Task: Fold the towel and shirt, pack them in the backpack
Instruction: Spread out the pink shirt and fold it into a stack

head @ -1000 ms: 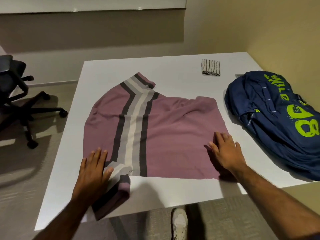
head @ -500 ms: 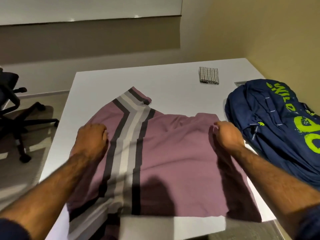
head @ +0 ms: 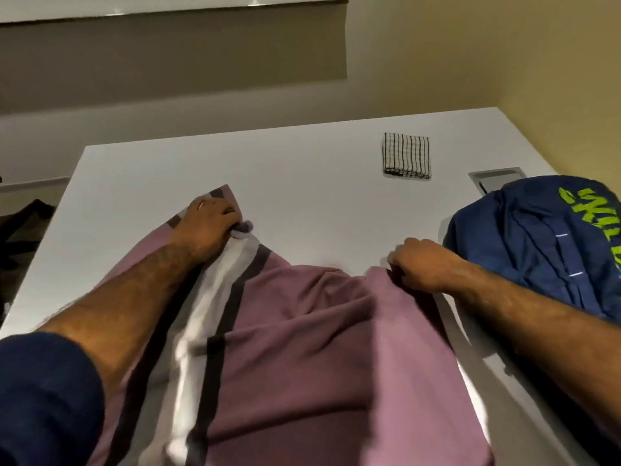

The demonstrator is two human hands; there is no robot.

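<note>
Gripping the far corners of the mauve, stripe-banded fabric shirt [head: 302,348] spread on the white surface [head: 302,183], the left hand [head: 208,223] bunches cloth and the right hand [head: 416,264] seemingly pinches it, beside the navy backpack [head: 537,247].

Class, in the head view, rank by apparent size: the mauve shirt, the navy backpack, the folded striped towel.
1. mauve shirt, though nearest the camera.
2. navy backpack, partly cropped.
3. folded striped towel, farthest away.
</note>
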